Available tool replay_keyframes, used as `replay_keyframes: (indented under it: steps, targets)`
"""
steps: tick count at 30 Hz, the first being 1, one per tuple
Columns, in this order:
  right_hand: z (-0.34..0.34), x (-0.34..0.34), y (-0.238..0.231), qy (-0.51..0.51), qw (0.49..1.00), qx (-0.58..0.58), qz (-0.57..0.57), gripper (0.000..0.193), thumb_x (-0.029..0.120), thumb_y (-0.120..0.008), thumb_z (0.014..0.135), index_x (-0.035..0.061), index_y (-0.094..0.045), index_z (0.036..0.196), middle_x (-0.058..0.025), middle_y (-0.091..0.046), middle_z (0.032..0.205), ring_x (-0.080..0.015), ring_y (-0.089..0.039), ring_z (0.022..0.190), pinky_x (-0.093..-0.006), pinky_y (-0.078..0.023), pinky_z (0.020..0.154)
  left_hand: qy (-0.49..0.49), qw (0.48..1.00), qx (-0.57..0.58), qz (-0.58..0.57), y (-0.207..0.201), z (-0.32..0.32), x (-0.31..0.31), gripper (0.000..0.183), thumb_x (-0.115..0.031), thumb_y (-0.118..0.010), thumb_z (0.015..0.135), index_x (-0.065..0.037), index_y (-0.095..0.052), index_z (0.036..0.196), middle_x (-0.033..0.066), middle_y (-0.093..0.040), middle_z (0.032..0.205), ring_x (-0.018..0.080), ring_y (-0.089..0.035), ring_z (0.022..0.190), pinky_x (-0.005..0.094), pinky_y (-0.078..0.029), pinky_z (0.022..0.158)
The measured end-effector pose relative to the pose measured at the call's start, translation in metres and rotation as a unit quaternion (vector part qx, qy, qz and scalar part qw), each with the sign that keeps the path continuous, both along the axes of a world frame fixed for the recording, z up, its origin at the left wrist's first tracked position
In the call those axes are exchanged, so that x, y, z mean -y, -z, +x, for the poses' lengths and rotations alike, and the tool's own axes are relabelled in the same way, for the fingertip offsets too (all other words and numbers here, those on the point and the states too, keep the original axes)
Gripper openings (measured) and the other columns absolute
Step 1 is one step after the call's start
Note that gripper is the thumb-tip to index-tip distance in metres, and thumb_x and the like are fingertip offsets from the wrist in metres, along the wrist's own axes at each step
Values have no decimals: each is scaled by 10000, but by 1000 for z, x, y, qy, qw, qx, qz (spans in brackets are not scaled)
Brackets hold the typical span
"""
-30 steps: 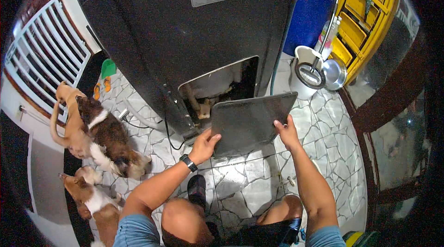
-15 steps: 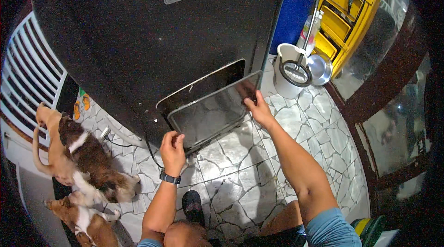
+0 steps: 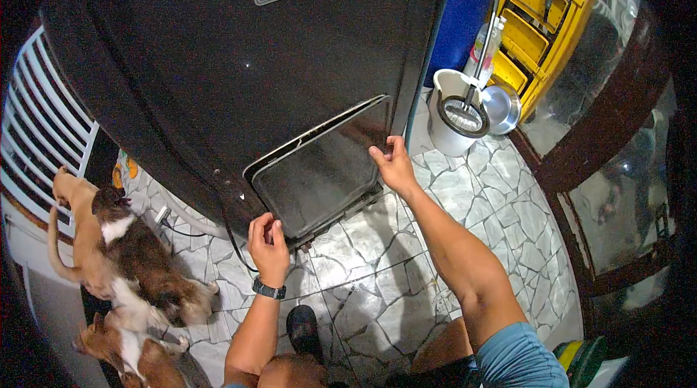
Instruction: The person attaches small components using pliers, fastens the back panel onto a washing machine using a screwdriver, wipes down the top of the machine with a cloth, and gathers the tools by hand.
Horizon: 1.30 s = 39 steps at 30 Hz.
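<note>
A dark rectangular cover panel (image 3: 319, 174) with rounded corners lies nearly flush over an opening low in a tall black appliance (image 3: 247, 61). Along its top edge a thin gap and a pale rim still show. My right hand (image 3: 394, 167) grips the panel's right edge, thumb on the front face. At the lower left corner my left hand (image 3: 268, 246) has its fingers curled against the edge, partly hidden from view. A dark watch (image 3: 268, 288) is on my left wrist.
Several dogs (image 3: 156, 268) are at the left on the stone-patterned floor (image 3: 501, 221), near a white slatted gate (image 3: 47, 119). A black cord (image 3: 236, 243) hangs beside the appliance. At the right are a mop bucket (image 3: 450, 130), metal bowl (image 3: 502, 106) and yellow stepladder (image 3: 526, 32).
The panel has moved in toward the appliance and now covers most of the opening. My right hand has shifted slightly left with it; the left hand has moved a little.
</note>
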State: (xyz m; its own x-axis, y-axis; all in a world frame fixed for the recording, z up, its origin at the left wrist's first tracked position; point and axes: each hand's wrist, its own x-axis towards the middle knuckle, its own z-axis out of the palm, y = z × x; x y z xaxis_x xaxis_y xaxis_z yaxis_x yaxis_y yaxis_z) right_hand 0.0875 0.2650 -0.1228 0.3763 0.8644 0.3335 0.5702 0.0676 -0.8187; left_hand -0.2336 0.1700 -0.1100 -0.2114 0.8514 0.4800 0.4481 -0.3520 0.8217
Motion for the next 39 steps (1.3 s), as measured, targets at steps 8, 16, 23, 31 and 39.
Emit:
replay_keyframes:
  steps: [8,16,23,31,39]
  targets:
    - [21,6,1,-52,998,-24,-6,326,246,-665,939,41,-509,1138,-160,-631,966,-278,-625,827,-387,-506,772,2,998,-51,24,-7,-4,-2,146,-79,-676,914,10,-623,1016,95,-603,963,175,-558,750,280,-460,645]
    - [26,15,-30,-50,999,-15,11,239,186,-650,928,58,-528,1088,-165,-650,906,-314,-649,833,-407,-499,747,7,997,-57,51,-4,-1,-5,137,-79,-670,918,19,-601,985,117,-614,945,235,-591,795,319,-481,686]
    - [17,20,-47,-29,999,-21,24,242,169,-649,922,65,-531,1105,-168,-653,909,-322,-655,852,-414,-502,771,-5,993,-80,85,-17,-4,-11,133,-57,-659,921,10,-603,1022,125,-614,925,248,-595,791,329,-481,689]
    - [28,23,-19,-22,1000,-9,-1,243,164,-650,913,69,-522,1095,-150,-652,942,-302,-643,849,-398,-496,765,17,991,-100,89,5,0,-11,116,-56,-638,914,10,-603,1003,138,-607,926,300,-600,831,364,-485,741]
    - [38,47,-1,-61,998,-28,7,327,46,-650,863,67,-522,1163,-119,-628,1016,-237,-619,955,-333,-480,847,103,979,-136,112,20,-1,20,195,29,-643,752,-12,-597,937,160,-617,928,352,-597,859,406,-492,774]
